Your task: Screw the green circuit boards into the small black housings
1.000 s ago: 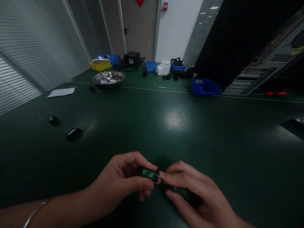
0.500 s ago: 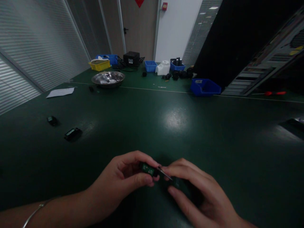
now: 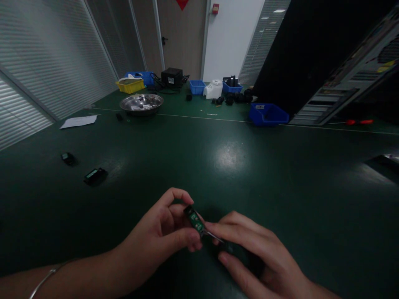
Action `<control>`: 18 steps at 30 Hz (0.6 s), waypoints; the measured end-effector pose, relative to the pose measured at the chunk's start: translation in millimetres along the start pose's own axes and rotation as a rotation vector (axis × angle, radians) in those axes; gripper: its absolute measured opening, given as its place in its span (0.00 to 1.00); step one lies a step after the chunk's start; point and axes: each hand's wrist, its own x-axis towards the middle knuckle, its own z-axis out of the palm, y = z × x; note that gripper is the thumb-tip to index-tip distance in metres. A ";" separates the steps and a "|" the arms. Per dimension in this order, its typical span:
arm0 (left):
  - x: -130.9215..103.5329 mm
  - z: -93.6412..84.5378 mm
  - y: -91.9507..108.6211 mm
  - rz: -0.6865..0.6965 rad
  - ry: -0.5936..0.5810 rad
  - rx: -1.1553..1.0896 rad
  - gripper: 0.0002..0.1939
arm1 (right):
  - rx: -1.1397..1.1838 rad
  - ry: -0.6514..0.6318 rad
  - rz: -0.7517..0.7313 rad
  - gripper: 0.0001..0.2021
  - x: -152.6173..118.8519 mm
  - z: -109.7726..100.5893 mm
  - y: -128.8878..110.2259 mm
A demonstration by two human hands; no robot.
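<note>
My left hand (image 3: pixel 170 232) pinches a small black casing with a green circuit board (image 3: pixel 195 220) showing on its upper face. The thumb is on the near side and the fingers are on the far side. In my right hand (image 3: pixel 258 253) is a dark-handled tool with a thin metal tip (image 3: pixel 215 237); its exact kind I cannot make out. The tip reaches the casing's lower right end, though whether it is inserted is unclear. My right palm and fingers cover much of the handle. Two similar black casings lie apart at the left, one nearer (image 3: pixel 95 176) and one farther (image 3: pixel 67 158).
On the green table (image 3: pixel 187 153), a steel bowl (image 3: pixel 141 104) of small parts and a white sheet (image 3: pixel 78 121) lie at the far left. A dark blue bin (image 3: pixel 268 114) is at the far right. Yellow (image 3: pixel 130 86) and blue bins, a black box (image 3: pixel 172 77) and a white object (image 3: pixel 213 89) line the back.
My left hand has turned the casing so that it slants more steeply, its far end up and to the left. The tool tip has shifted slightly down and left with my right hand.
</note>
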 end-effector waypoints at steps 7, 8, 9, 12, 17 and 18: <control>1.3 -3.4 1.4 0.022 -0.031 0.070 0.05 | 0.016 -0.044 -0.030 0.25 4.9 -1.4 -2.9; 0.9 -3.7 0.9 0.032 -0.036 0.075 0.04 | 0.003 -0.037 -0.031 0.25 4.8 -1.2 -2.9; 0.5 -3.9 0.2 0.047 -0.036 0.081 0.05 | -0.016 -0.031 -0.024 0.25 4.4 -1.0 -2.6; -0.2 -4.3 -1.4 0.100 -0.019 0.100 0.07 | -0.074 -0.017 0.004 0.24 2.0 -1.0 -1.3; 0.1 -3.7 -0.6 0.138 0.006 0.153 0.08 | -0.076 0.020 0.034 0.24 -0.6 -0.3 -0.3; -0.1 -3.7 -0.1 0.142 0.014 0.167 0.08 | -0.063 0.023 0.036 0.24 -0.2 0.1 -0.5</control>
